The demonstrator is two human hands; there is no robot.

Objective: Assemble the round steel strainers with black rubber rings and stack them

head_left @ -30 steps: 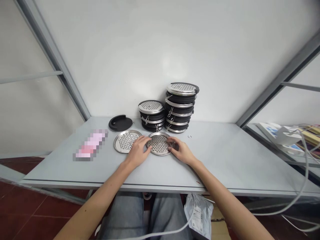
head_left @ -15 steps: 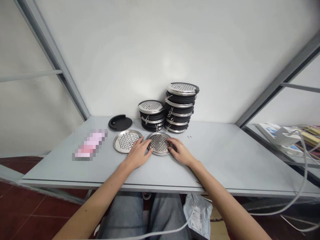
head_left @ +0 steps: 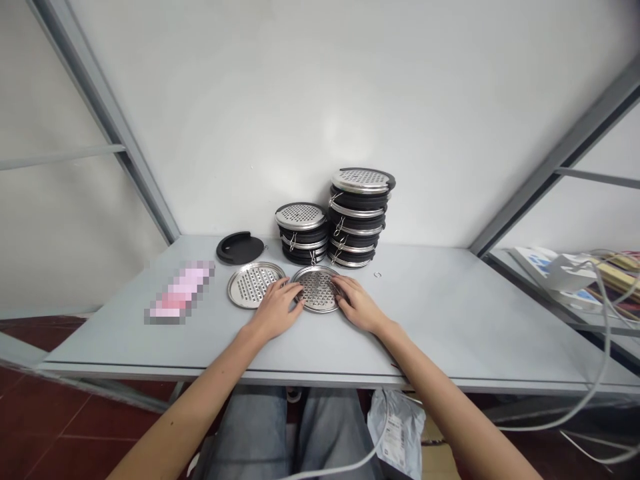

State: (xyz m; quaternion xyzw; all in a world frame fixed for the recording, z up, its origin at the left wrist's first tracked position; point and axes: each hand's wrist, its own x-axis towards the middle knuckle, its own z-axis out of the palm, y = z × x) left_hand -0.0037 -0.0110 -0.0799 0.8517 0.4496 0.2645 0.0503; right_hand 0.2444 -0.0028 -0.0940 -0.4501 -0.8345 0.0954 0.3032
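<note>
Two round metal grater plates lie flat side by side on the grey table (head_left: 450, 320). My left hand (head_left: 276, 310) rests between them, its fingers apart and fingertips at the left rim of the right grater plate (head_left: 317, 293). On that plate's opposite rim lies my right hand (head_left: 361, 305), fingers loosely spread and slightly bent. Neither hand is closed around anything. The left grater plate (head_left: 253, 283) is partly covered by my left hand. Behind it sits a black round holder (head_left: 241, 250) with a raised curved rim and a small metal clasp at its right.
At the back stand a shorter stack of graters with black holders (head_left: 303, 233) and a taller stack (head_left: 359, 220), metal clasps hanging from both. A small metal ring (head_left: 377, 274) lies to the right. A blurred pink item (head_left: 183, 290) is at left. Cables (head_left: 607, 320) hang at right.
The view has shifted very slightly. Both hands stay at the right grater plate, and nothing else has visibly moved.
</note>
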